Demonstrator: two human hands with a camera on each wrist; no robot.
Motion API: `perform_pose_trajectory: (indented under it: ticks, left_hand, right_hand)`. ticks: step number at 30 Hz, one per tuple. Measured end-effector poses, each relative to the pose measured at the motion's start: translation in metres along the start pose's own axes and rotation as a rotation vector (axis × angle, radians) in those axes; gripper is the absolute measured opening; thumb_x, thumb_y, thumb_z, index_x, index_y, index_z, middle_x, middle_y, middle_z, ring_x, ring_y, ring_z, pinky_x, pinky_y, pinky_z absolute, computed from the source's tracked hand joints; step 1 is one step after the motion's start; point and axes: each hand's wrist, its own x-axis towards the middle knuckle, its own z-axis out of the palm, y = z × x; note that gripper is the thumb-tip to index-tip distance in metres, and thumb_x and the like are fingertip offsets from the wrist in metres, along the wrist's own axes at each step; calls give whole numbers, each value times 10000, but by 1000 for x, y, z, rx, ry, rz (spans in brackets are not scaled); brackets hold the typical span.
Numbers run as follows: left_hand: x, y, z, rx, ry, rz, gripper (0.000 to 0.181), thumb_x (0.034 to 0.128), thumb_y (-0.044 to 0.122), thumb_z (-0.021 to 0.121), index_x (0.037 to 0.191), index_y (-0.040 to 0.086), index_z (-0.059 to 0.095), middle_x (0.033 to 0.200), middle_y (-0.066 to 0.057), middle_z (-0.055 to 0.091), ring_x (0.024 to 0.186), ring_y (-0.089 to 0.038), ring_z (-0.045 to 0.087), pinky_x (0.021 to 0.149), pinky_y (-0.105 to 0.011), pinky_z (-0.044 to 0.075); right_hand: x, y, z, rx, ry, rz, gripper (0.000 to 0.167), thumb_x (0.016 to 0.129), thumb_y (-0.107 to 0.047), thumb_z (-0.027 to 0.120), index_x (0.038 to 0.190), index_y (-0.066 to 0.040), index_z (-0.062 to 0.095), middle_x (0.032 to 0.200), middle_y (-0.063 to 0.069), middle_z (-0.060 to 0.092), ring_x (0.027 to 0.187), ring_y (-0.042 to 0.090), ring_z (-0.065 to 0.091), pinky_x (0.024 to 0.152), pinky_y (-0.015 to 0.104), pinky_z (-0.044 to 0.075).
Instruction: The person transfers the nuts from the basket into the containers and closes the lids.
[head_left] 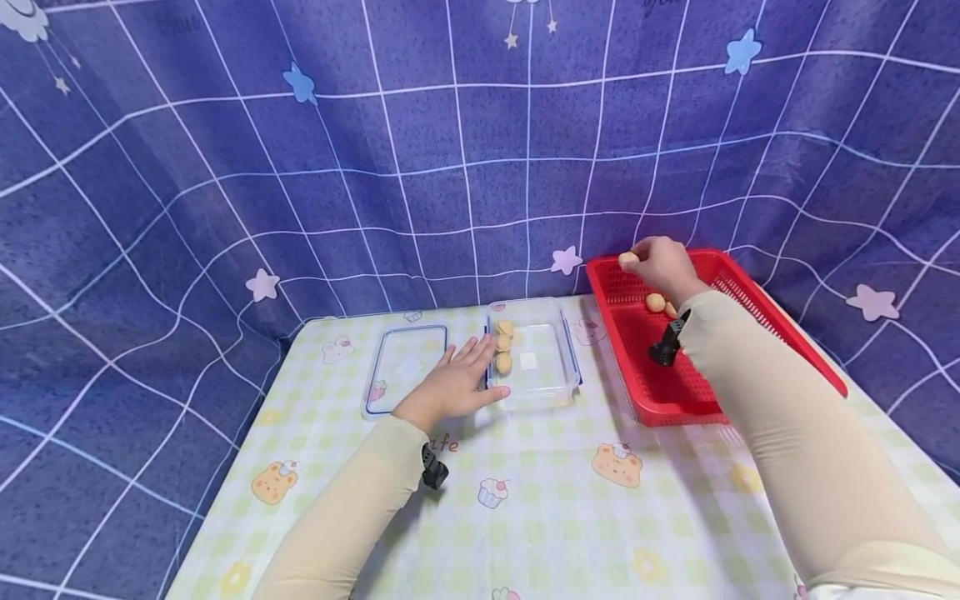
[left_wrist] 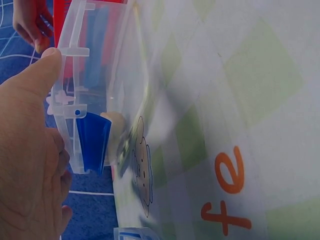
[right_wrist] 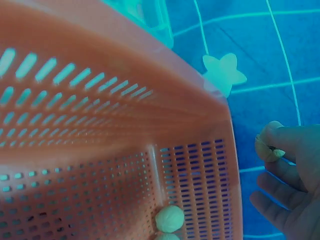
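My right hand [head_left: 664, 268] pinches a small, round, tan walnut-like ball [head_left: 628, 261] between thumb and fingers, above the far left corner of the red basket [head_left: 637, 392]. In the right wrist view the held ball [right_wrist: 266, 150] has a dark split. More such balls [head_left: 656, 302] lie in the basket, partly hidden by my arm. My left hand [head_left: 453, 385] rests with spread, straight fingers at the left rim of a clear plastic container [head_left: 547, 379], its thumb touching the near rim. Several balls [head_left: 503, 362] stand in a row along the container's left side.
A clear lid [head_left: 408, 367] with a blue seal lies on the table left of the container, partly behind my left hand. The basket stands at the table's right side. A blue gridded curtain [head_left: 480, 167] hangs behind the checked tablecloth [head_left: 555, 517].
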Motion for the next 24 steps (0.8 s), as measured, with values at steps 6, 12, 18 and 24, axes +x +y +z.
perform_pose_trajectory:
  ticks: [6, 12, 18, 24]
  left_hand:
    - [-1, 1, -1, -1, -1, 2, 930, 990, 716, 329, 1632, 94, 72, 1702, -81, 36, 1555, -260, 12, 1242, -540, 28]
    - [0, 1, -1, -3, -1, -1, 934, 987, 715, 339, 1632, 85, 91, 1702, -89, 47, 1559, -283, 38, 1240, -551, 35]
    - [2, -1, 1, -4, -1, -6, 949, 980, 733, 324, 1632, 87, 87, 1704, -82, 40, 1560, -279, 36, 1236, -539, 10]
    - [2, -1, 3, -1, 5, -3, 946, 983, 725, 331, 1631, 79, 93, 1703, -91, 48, 1560, -300, 56, 1237, -544, 19]
  right_hand:
    - [1, -12, 7, -30, 13, -30, 388, 935, -213, 698, 1196, 71, 659, 1150, 274, 684, 1077, 396, 616, 980, 520, 467]
    - [2, -21, 14, 0, 17, -62, 392, 930, -198, 720, 1199, 80, 658, 1142, 275, 688, 1068, 391, 623, 972, 514, 475]
    - [2, -26, 21, 59, 4, -54, 374, 926, -194, 736, 1194, 57, 665, 1151, 247, 686, 1074, 353, 610, 970, 495, 477]
    - [1, -34, 26, 12, 6, -98, 366, 919, -215, 740, 1169, 47, 688, 1131, 248, 703, 1082, 370, 634, 963, 494, 490]
